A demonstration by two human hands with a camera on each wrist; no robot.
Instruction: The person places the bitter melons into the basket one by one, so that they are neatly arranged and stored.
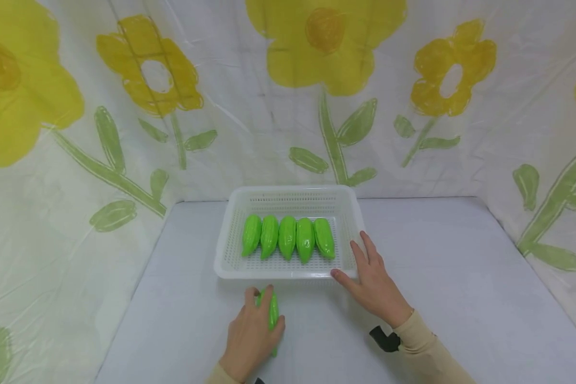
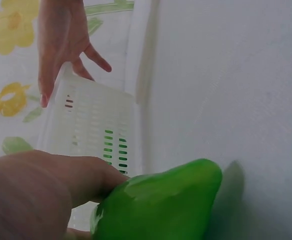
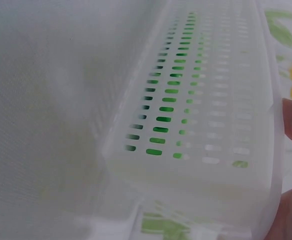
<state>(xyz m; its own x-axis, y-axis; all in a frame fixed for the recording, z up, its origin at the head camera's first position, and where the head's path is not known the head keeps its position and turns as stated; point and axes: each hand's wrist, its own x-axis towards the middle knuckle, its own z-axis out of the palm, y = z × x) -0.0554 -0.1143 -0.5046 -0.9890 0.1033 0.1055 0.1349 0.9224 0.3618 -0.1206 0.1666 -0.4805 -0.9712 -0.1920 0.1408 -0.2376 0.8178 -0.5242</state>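
My left hand (image 1: 253,332) curls its fingers and thumb round a glossy green tapered vegetable (image 1: 273,312), in front of the white basket. The left wrist view shows the pointed end of that vegetable (image 2: 166,200) past the thumb, close over the table. My right hand (image 1: 376,288) rests at the basket's front right corner with fingers spread, thumb on the front rim and fingertips by the right rim. Inside the white slotted basket (image 1: 278,274), several similar green vegetables (image 1: 288,237) lie side by side in a row, their narrow tips toward me.
A white cloth covers the table (image 1: 437,256). Behind and at the sides hangs a white curtain (image 1: 240,106) with painted yellow flowers, its lower edge meeting the table just behind the basket. A small black device (image 1: 385,340) is at the right wrist.
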